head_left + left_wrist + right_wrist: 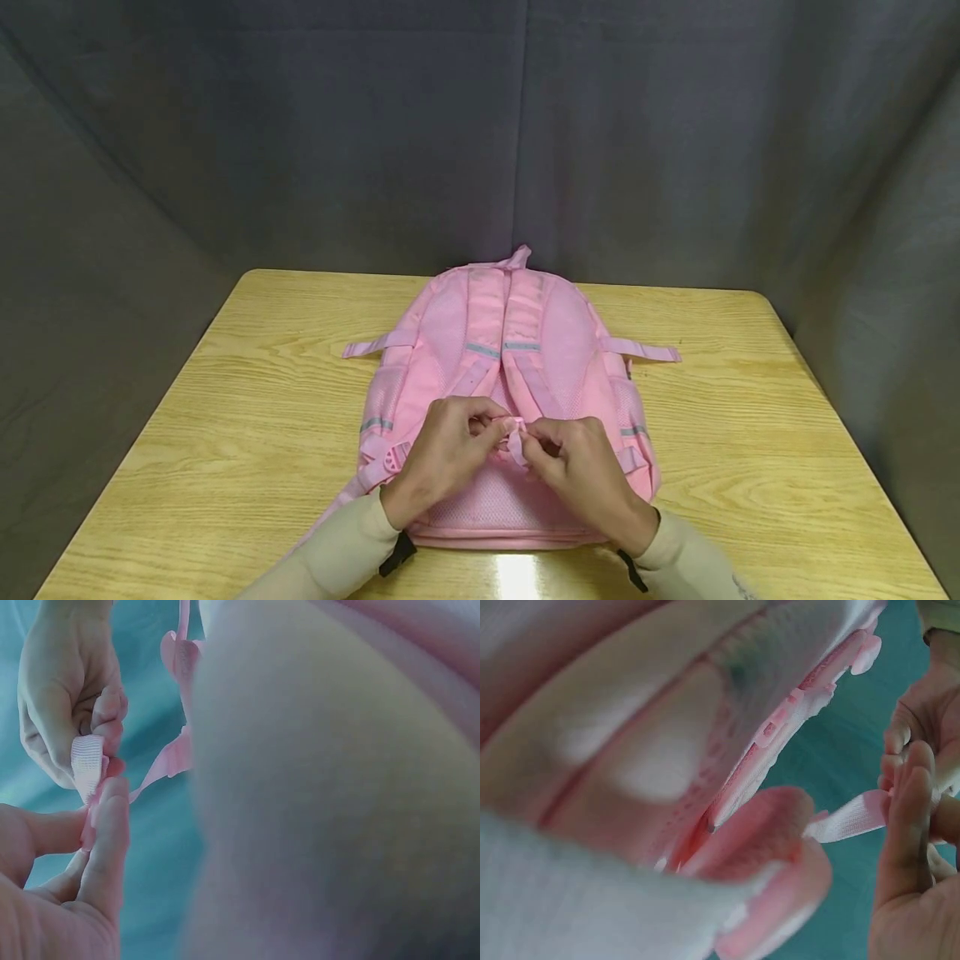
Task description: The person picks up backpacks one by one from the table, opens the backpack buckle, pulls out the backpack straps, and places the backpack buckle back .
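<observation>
A pink backpack (480, 508) lies on the table with its padded shoulder straps facing up. Above its lower back panel, both hands meet at a piece of pink webbing strap (516, 447). My left hand (457, 437) pinches it between thumb and fingers from the left; my right hand (576, 462) pinches it from the right. The left wrist view shows the ribbed webbing (88, 759) standing up between the two hands. From the right wrist view, a length of strap (855, 817) runs from the bag to the fingers. Fingertips hide part of the held piece.
A pink plastic buckle (393, 457) sits on the bag's lower left, with a loose strap (337, 504) trailing toward the near edge. Short side straps (645, 350) stick out at both sides. The wooden table (765, 450) is backed by a dark curtain (375, 142).
</observation>
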